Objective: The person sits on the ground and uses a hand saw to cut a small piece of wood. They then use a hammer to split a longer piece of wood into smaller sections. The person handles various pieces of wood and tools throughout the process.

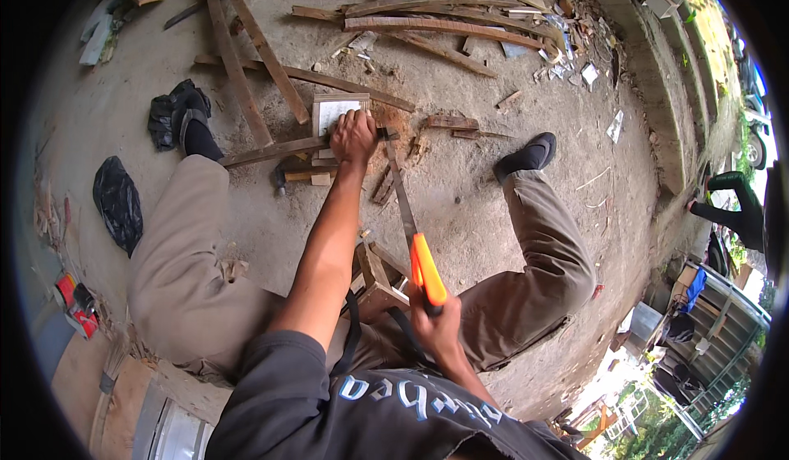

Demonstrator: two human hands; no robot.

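Note:
My right hand (437, 325) is closed round the orange and black handle of a hand saw (403, 201). The saw's blade points away from me, and its far part lies against a wooden strip (275, 152) just right of my left hand. My left hand (354, 137) is wrapped over that strip and presses it down on a small stack of wood with a white-faced block (335, 110) on it. Left of the stack, a hammer (283, 174) lies partly under the strip. Sawdust is scattered on the ground around the cut end.
Long wooden strips (255, 45) cross beyond my left hand, and a pile of boards (444, 26) lies farther off. Short offcuts (452, 122) are right of the saw. Black plastic bags (117, 201) lie left. Concrete steps (657, 90) rise at the right, where another person (734, 205) is partly visible.

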